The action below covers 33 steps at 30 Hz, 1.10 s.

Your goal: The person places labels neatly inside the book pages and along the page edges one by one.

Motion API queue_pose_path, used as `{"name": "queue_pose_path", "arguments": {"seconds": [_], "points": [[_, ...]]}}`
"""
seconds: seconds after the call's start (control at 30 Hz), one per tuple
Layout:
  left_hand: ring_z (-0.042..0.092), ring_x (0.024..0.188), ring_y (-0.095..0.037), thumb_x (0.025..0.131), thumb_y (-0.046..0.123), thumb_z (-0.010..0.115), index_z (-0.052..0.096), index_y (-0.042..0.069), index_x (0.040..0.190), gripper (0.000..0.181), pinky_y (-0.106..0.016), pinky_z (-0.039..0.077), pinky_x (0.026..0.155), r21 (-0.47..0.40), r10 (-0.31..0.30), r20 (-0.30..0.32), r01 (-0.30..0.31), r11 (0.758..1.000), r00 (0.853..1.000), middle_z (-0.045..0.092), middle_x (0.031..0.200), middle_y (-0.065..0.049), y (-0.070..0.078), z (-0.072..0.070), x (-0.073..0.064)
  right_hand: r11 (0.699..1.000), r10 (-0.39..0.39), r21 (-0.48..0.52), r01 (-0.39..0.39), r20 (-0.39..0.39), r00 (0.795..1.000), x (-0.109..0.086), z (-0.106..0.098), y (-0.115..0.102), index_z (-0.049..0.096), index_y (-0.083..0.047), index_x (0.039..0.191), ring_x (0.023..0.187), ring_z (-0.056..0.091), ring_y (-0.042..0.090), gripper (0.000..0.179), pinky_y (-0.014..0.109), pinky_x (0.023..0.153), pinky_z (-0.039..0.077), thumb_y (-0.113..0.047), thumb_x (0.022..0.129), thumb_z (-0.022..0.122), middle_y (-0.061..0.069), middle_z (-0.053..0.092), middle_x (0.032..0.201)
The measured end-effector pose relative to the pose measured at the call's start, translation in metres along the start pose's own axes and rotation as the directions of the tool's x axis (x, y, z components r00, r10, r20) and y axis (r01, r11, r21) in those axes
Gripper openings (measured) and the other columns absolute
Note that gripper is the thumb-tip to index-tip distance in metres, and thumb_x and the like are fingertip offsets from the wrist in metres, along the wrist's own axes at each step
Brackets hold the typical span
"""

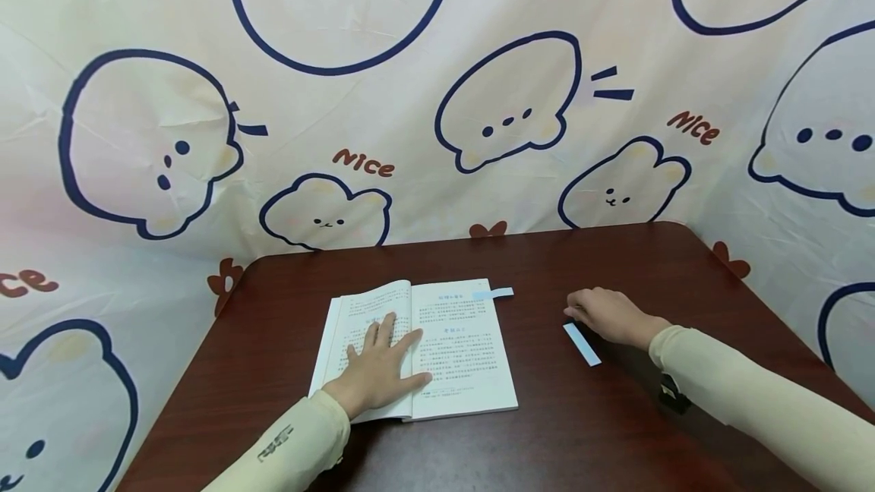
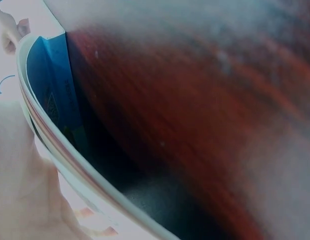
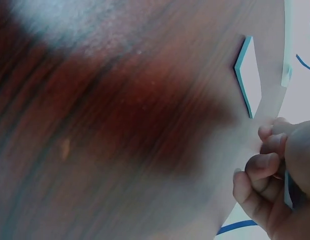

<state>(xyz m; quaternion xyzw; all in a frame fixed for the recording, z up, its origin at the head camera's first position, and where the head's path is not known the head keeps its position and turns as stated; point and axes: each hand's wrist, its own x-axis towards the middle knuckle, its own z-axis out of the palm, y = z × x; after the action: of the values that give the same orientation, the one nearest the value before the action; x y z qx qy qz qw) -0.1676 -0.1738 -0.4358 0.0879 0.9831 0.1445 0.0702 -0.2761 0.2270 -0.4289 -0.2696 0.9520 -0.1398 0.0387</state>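
An open book (image 1: 459, 348) with printed pages lies on the table, and my left hand (image 1: 376, 370) rests on its left page with fingers spread. A pale blue paper strip (image 1: 502, 292) sticks out past the upper right edge of the right page. To the right of the book, a second pale blue strip (image 1: 582, 345) lies on the table; its edge looks thick, like a small pad (image 3: 250, 80). My right hand (image 1: 611, 316) is just beyond that strip, its fingers (image 3: 262, 165) curled. A small pale and dark patch shows between fingers and palm; whether it is held is unclear.
The dark red-brown table (image 1: 547, 431) has rounded far corners. Behind it and at both sides hangs a pale cloth (image 1: 410, 112) with cartoon outlines. In the left wrist view the book's blue cover (image 2: 55, 85) shows under its curved edge.
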Motion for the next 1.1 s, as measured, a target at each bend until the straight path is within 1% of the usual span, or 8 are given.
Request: {"name": "queue_pose_path", "arguments": {"seconds": [0.17, 0.3, 0.57, 0.77, 0.87, 0.93, 1.0, 1.1], "points": [[0.019, 0.151, -0.056, 0.089, 0.065, 0.062, 0.044, 0.027, 0.154, 0.077, -0.087, 0.022, 0.102, 0.002, -0.002, -0.002, 0.002, 1.0, 1.0, 0.015, 0.168, -0.022, 0.0, 0.001, 0.0, 1.0, -0.006, -0.001, 0.006, -0.016, 1.0, 0.001, -0.002, -0.002, 0.059, -0.019, 0.077, 0.057, 0.044, 0.007, 0.029, 0.025, 0.055, 0.036, -0.028, 0.104, 0.056, -0.008, 0.05, 0.063], [0.019, 0.151, -0.055, 0.089, 0.066, 0.062, 0.044, 0.028, 0.154, 0.078, -0.087, 0.022, 0.102, 0.0, -0.002, -0.004, 0.002, 1.0, 1.0, 0.015, 0.168, -0.022, 0.0, 0.002, 0.0, 1.0, 0.006, -0.003, -0.006, -0.029, 1.0, 0.002, -0.002, -0.005, 0.056, -0.019, 0.072, 0.057, 0.043, 0.007, 0.036, 0.025, 0.054, 0.035, -0.034, 0.105, 0.055, -0.008, 0.047, 0.062], [0.02, 0.15, -0.056, 0.088, 0.066, 0.062, 0.043, 0.028, 0.154, 0.078, -0.087, 0.022, 0.101, 0.0, -0.009, 0.001, 0.009, 1.0, 1.0, 0.015, 0.168, -0.022, 0.0, 0.002, -0.002, 1.0, 0.015, 0.002, -0.015, -0.04, 0.999, 0.003, 0.0, -0.01, 0.055, -0.02, 0.072, 0.057, 0.043, 0.007, 0.037, 0.025, 0.053, 0.035, -0.037, 0.105, 0.053, -0.007, 0.046, 0.062], [0.02, 0.15, -0.056, 0.089, 0.065, 0.062, 0.044, 0.027, 0.154, 0.078, -0.087, 0.023, 0.101, 0.004, -0.006, -0.005, 0.006, 1.0, 1.0, 0.016, 0.168, -0.022, 0.001, 0.002, -0.001, 1.0, 0.011, 0.01, -0.011, -0.047, 0.999, 0.004, -0.004, -0.015, 0.063, -0.018, 0.08, 0.063, 0.049, 0.008, 0.036, 0.027, 0.056, 0.04, -0.041, 0.105, 0.051, -0.008, 0.055, 0.067], [0.02, 0.15, -0.056, 0.089, 0.065, 0.063, 0.044, 0.027, 0.153, 0.077, -0.087, 0.023, 0.101, 0.004, -0.002, -0.008, 0.003, 1.0, 1.0, 0.016, 0.168, -0.023, 0.001, 0.001, -0.001, 1.0, 0.019, 0.012, -0.018, -0.047, 0.999, 0.003, -0.004, -0.017, 0.069, -0.013, 0.092, 0.065, 0.051, 0.007, 0.036, 0.027, 0.057, 0.042, -0.042, 0.104, 0.053, -0.008, 0.059, 0.07], [0.02, 0.15, -0.057, 0.089, 0.065, 0.063, 0.044, 0.027, 0.153, 0.077, -0.087, 0.023, 0.101, 0.002, -0.001, -0.009, 0.001, 1.0, 1.0, 0.016, 0.168, -0.023, 0.001, 0.001, -0.001, 1.0, 0.019, 0.011, -0.019, -0.049, 0.999, 0.003, -0.004, -0.018, 0.07, -0.01, 0.099, 0.065, 0.052, 0.007, 0.036, 0.027, 0.056, 0.042, -0.042, 0.104, 0.054, -0.007, 0.06, 0.071], [0.019, 0.15, -0.057, 0.089, 0.064, 0.063, 0.044, 0.026, 0.153, 0.077, -0.087, 0.023, 0.1, 0.001, 0.001, -0.012, -0.001, 1.0, 1.0, 0.016, 0.168, -0.023, 0.001, 0.001, -0.001, 1.0, 0.013, 0.009, -0.013, -0.061, 0.998, 0.002, -0.003, -0.019, 0.07, -0.008, 0.105, 0.064, 0.052, 0.006, 0.032, 0.026, 0.056, 0.042, -0.037, 0.105, 0.054, -0.007, 0.06, 0.072], [0.019, 0.15, -0.057, 0.089, 0.064, 0.063, 0.045, 0.026, 0.153, 0.077, -0.087, 0.023, 0.1, 0.002, 0.0, -0.013, 0.0, 1.0, 1.0, 0.016, 0.168, -0.024, 0.001, 0.0, -0.001, 1.0, 0.005, 0.017, -0.004, -0.064, 0.998, 0.003, -0.002, -0.021, 0.066, -0.013, 0.098, 0.058, 0.048, 0.005, 0.021, 0.025, 0.052, 0.04, -0.026, 0.105, 0.051, -0.007, 0.056, 0.067]]}}
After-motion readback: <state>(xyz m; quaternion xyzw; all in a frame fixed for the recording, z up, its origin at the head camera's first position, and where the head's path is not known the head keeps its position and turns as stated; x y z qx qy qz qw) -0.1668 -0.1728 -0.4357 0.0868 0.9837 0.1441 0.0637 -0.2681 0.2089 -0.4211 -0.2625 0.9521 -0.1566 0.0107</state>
